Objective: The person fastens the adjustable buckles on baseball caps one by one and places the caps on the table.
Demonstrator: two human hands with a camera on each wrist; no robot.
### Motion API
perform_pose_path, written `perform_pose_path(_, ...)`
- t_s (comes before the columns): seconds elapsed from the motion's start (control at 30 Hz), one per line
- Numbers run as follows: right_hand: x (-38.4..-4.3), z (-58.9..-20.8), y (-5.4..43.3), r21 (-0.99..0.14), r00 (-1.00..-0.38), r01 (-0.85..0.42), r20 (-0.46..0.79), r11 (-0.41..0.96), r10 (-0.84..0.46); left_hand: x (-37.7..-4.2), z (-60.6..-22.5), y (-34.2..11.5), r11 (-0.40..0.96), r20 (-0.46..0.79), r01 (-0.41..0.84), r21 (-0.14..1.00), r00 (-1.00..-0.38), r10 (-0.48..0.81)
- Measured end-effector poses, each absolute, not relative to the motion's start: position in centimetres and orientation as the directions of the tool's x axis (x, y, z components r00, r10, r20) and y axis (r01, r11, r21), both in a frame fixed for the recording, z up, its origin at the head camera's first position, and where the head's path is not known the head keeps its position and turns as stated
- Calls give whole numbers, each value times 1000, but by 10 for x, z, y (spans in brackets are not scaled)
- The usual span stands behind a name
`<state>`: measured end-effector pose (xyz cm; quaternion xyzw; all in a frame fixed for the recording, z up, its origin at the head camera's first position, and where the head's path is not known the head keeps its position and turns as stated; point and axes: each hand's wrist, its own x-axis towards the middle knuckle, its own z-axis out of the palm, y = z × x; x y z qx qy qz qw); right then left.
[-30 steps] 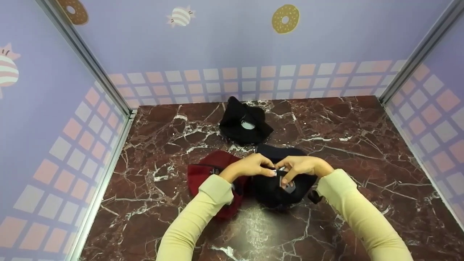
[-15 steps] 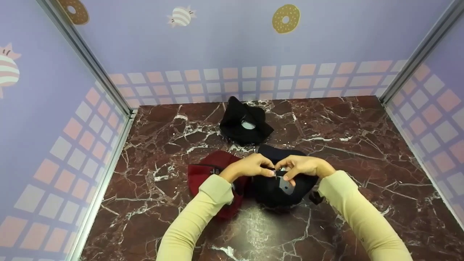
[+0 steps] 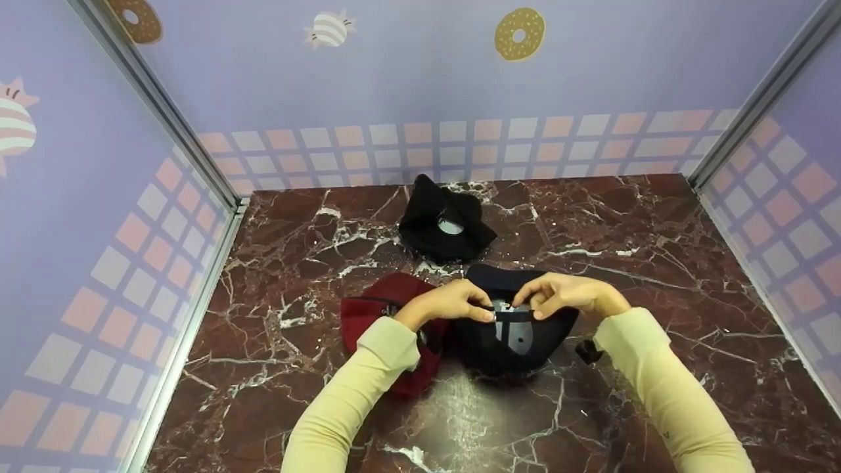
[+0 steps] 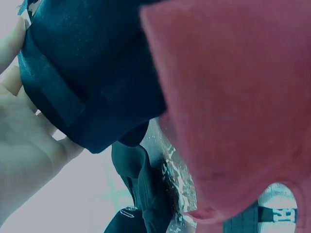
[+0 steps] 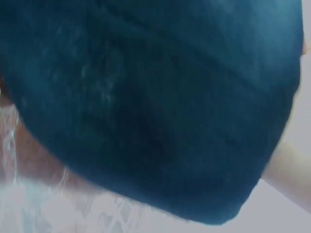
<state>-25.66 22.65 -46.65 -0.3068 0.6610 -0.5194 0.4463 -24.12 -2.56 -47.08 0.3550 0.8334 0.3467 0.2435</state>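
Note:
A dark baseball cap [image 3: 479, 358] is held between both hands in the head view, its rear opening with a narrow strap [image 3: 516, 316] facing up. At the strap's left end, my left hand [image 3: 453, 303] pinches with thumb and fingers. My right hand [image 3: 568, 295] pinches its right end. In the left wrist view, the thumb and fingers of the left hand [image 4: 29, 121] lie along the edge of the dark cap. Cap fabric fills most of the right wrist view and hides the right fingers. A red cap [image 3: 371, 328] lies partly under the left forearm.
A black cap [image 3: 430, 226] rests farther back on the brown marbled tabletop [image 3: 295, 263]. Purple patterned walls [image 3: 420, 79] enclose the back and sides. A small black object [image 3: 589, 351] is beside the right cuff.
My right hand has moved to the right, away from the left hand. More of the strap now shows between the hands. The red and rear black caps stay put.

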Motion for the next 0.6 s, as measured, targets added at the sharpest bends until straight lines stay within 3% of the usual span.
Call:
perform_pose_path(0.33, -257, -473, 253, -973, -512, 4, -200, 231, -835, -242, -468, -36, 537, -226, 344, 770, -640, 734)
perform_pose_path(0.47, -257, -476, 261, -970, -642, -98, -108, 221, -759, -245, -468, -42, 523, -207, 331, 785, -656, 726)
perform_pose_path(0.6, -257, -482, 265, -923, -786, -194, -57, 333, -616, -249, -469, -47, 511, -176, 309, 802, -694, 698)
